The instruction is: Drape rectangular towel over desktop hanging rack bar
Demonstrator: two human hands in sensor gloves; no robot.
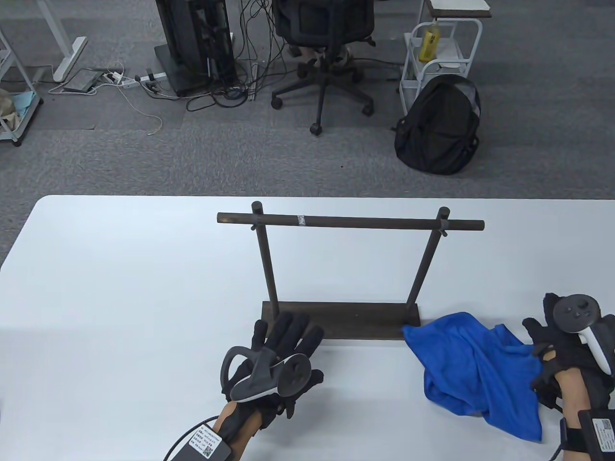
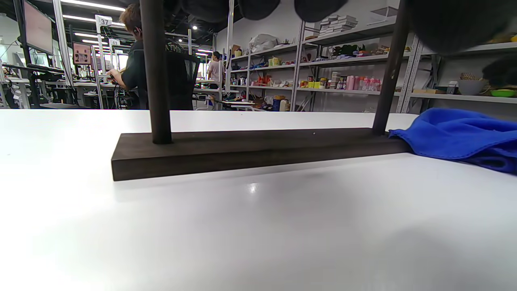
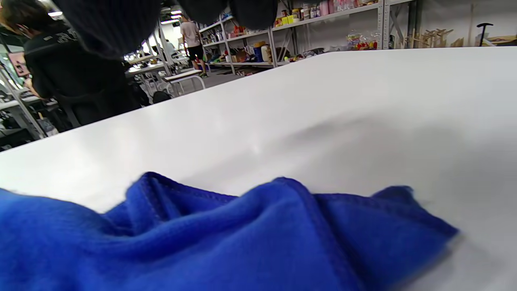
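A: Starting at the left, what is the left hand doing?

B: It lies flat on the white surface, fingers spread and holding nothing, fingertips just at the near edge of the rack base.

A: And the rack?

B: Dark wood: a flat base, two uprights, a bare bar across the top.

A: The towel?

B: Bright blue, plush, crumpled in loose folds on the surface, one corner touching the base's right end.

A: The right hand?

B: It rests at the towel's right edge; whether it grips the cloth, I cannot tell.
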